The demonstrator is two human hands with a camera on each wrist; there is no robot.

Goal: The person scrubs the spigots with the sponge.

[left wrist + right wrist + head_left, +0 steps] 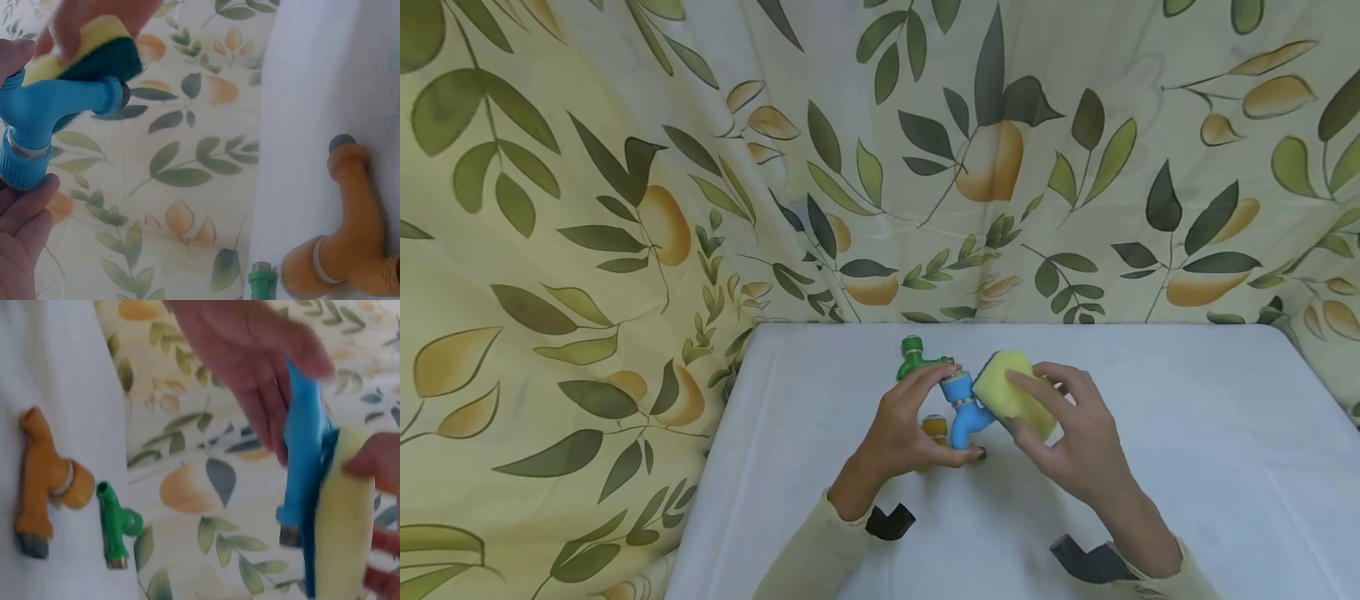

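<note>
My left hand (901, 427) pinches a blue plastic tap (967, 419) between thumb and fingertips, holding it up above the table. In my right hand (1078, 446) is a yellow sponge (1011, 387) with a dark green scouring side. That scouring side lies against the tap's long pipe, as the right wrist view shows. The tap's ribbed blue knob (26, 159) rests against the left fingers in the left wrist view. A dark threaded end (290, 535) sticks out of the pipe. Part of the tap is hidden behind the sponge and fingers.
A green tap (913, 357) lies on the white-covered table (1210, 400) beyond the left hand. An orange tap (47, 475) lies nearer, partly hidden by that hand in the head view. A leaf-patterned curtain (850, 167) hangs behind the table and at left.
</note>
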